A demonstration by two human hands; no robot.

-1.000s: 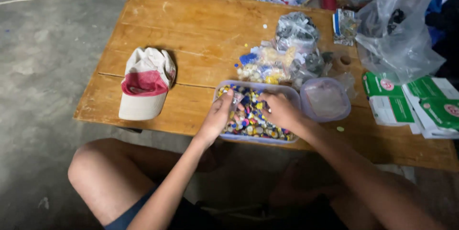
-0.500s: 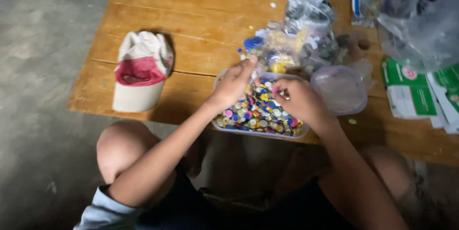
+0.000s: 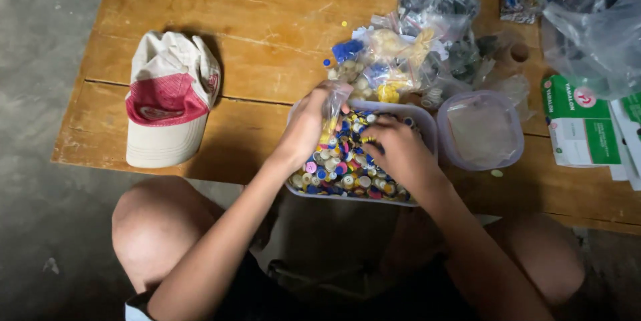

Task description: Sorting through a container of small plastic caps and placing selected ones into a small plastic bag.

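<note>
One shallow clear tray [image 3: 427,121] at the near edge of the wooden tabletop [image 3: 200,1], filled with small round buttons [image 3: 340,167] in many colours; too many to count. Both hands inside the tray. Left hand [image 3: 308,126] at the tray's left side, fingers closed on one small clear plastic bag [image 3: 334,97] held upright above the buttons. Right hand [image 3: 395,151] resting palm down on the buttons, fingers curled together; whether anything is pinched, cannot tell. One clear lid [image 3: 482,131] just right of the tray, touching it. One pile of small clear bags [image 3: 407,54] holding sorted blue, yellow and white pieces, directly behind the tray; exact bag count not readable. One white and red cap [image 3: 168,97] well to the left. Two green and white boxes [image 3: 582,127] at the right edge.
</note>
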